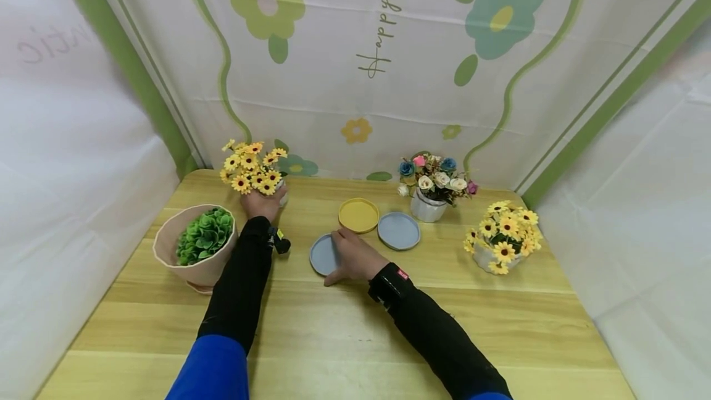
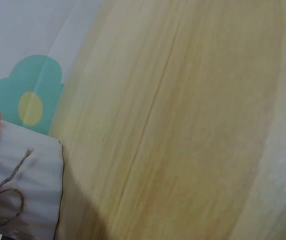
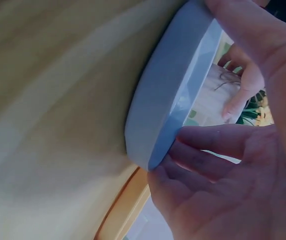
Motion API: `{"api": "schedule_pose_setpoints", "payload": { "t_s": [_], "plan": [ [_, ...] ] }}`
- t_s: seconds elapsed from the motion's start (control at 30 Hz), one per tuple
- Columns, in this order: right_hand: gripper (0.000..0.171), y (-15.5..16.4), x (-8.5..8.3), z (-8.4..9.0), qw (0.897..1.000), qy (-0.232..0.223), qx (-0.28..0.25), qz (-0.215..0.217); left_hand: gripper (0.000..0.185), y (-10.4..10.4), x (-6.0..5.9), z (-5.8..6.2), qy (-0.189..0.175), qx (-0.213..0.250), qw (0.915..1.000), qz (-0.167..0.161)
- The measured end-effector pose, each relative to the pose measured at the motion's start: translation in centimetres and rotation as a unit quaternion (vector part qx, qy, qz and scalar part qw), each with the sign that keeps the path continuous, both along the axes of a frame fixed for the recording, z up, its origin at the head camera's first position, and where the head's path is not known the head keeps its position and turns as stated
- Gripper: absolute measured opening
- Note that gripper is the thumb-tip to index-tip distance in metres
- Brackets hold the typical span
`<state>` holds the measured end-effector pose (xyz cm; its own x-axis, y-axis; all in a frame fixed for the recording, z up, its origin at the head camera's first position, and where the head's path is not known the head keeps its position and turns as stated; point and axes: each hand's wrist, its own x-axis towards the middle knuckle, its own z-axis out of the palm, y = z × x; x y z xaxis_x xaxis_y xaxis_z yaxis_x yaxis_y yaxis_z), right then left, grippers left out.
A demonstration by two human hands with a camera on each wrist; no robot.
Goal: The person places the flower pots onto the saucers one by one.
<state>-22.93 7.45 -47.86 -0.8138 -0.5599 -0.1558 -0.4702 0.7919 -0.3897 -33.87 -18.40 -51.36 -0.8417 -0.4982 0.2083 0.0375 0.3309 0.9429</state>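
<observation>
Blue-and-black sleeves (image 1: 230, 307) reach across the bench (image 1: 333, 338). At the far left, the left hand (image 1: 262, 204) has its thumb and fingers bent around the white pot (image 2: 28, 180) of yellow flowers (image 1: 252, 168), just beyond a pink pot (image 1: 208, 271) with a green plant. Near the middle, the right hand (image 1: 358, 256) grips a blue-grey saucer (image 1: 322, 256), fingers parted by its width, thumb opposite. Near it lie a yellow saucer (image 1: 358, 215) and another blue-grey one (image 1: 399, 231).
</observation>
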Motion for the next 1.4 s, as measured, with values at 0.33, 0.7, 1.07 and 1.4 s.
{"api": "schedule_pose_setpoints", "payload": {
  "t_s": [0.33,0.7,1.07,1.4],
  "plan": [
    [0.119,1.9,1.6,0.0,1.000,-0.024,-0.014,-0.012,0.089,0.0,-0.1,-0.1,0.007,0.000,1.0000,-0.001],
    [0.120,3.6,3.0,-0.3,0.999,-0.019,-0.029,-0.015,0.087,-0.2,0.0,-0.2,0.012,-0.014,0.9998,-0.007],
    [0.118,5.0,4.6,-0.3,0.998,-0.018,-0.056,-0.018,0.091,0.0,-0.1,0.0,0.007,-0.010,0.9999,-0.005],
    [0.119,5.8,5.8,-0.2,0.997,-0.029,-0.063,-0.034,0.088,-0.1,0.3,0.1,-0.027,-0.018,0.9994,-0.010]
  ]
}}
